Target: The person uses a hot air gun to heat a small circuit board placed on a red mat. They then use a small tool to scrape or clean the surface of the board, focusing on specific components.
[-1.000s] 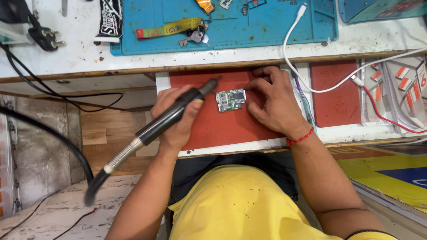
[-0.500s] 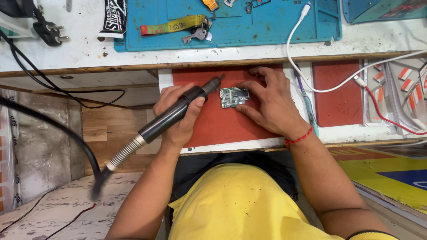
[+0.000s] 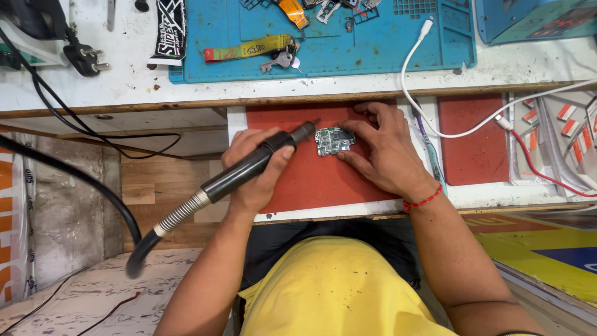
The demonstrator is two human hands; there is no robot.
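Observation:
My left hand grips a black hot-air wand whose nozzle tip points at a small green circuit board. The board lies on a red mat in a pull-out white tray. My right hand rests on the mat, and its fingers pin the board's right and top edges. A red thread band circles that wrist. From the wand's rear a coiled metal sleeve and a black hose run down and to the left.
A blue work mat on the white bench above holds a yellow strap with keys and small phone parts. A white cable crosses to the right, a black plug lies at left, and a second red mat sits to the right.
The view has shifted slightly. The wand's tip has come a little closer to the board, and my right fingers stay on it.

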